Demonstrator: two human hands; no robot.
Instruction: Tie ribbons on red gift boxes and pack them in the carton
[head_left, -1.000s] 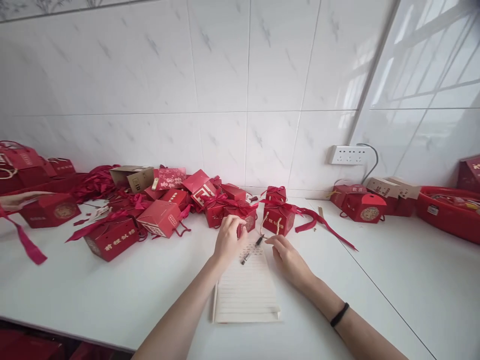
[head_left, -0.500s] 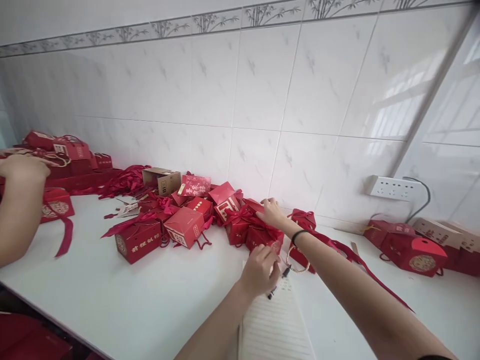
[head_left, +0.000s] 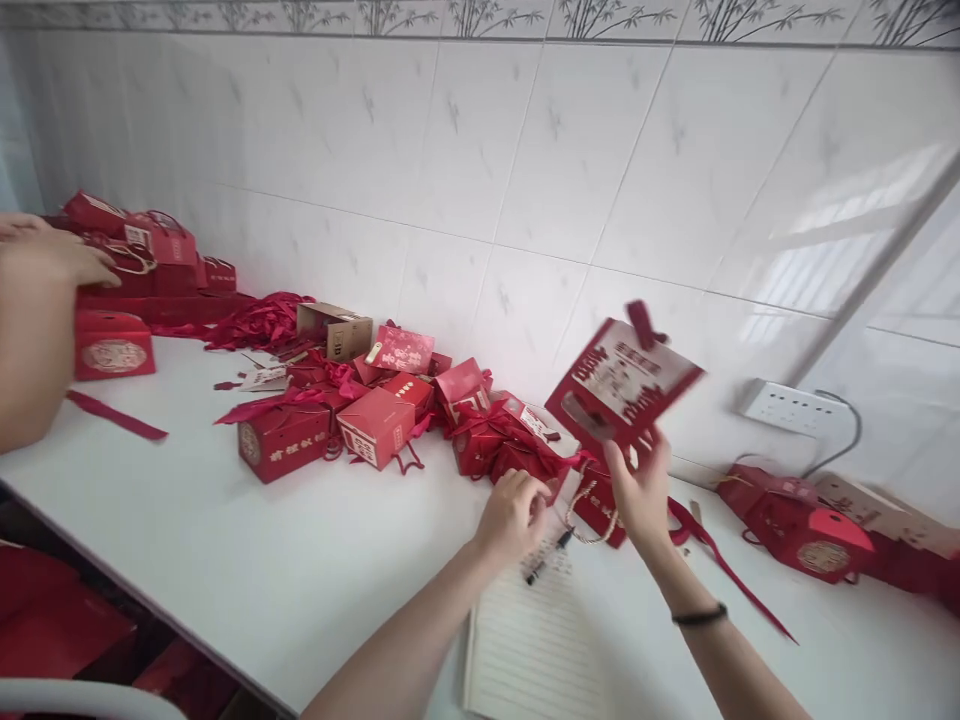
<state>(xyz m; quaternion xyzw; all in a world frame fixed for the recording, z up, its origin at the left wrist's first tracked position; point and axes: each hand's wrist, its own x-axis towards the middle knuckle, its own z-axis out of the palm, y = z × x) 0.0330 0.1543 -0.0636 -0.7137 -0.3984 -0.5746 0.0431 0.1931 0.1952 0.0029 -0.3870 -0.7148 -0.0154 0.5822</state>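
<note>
My right hand (head_left: 643, 488), with a black band on its wrist, holds up a flat-looking red printed card (head_left: 628, 375). The card is tilted, with pale artwork on its face and a dark red ribbon piece at its top edge. Close by on the left, my left hand (head_left: 514, 515) has curled fingers beside a red gift box (head_left: 525, 460) tied with ribbon; what lies in those fingers is hidden. Just under the hands are a black pen (head_left: 550, 557) and a lined notebook (head_left: 532, 640). Another red box (head_left: 598, 503) with a twisted cord handle stands between my hands.
Several red gift boxes (head_left: 377, 425) and ribbons (head_left: 270, 318) spread along the tiled wall. More boxes (head_left: 814, 525) stand at right below a power strip (head_left: 801, 408). Another person's hand (head_left: 56, 255) reaches over boxes at far left. A ribbon strip (head_left: 735, 570) trails across the white table.
My right hand has lifted the red card from the pile, up and to the right. My left hand stays near the same box. The view has shifted somewhat.
</note>
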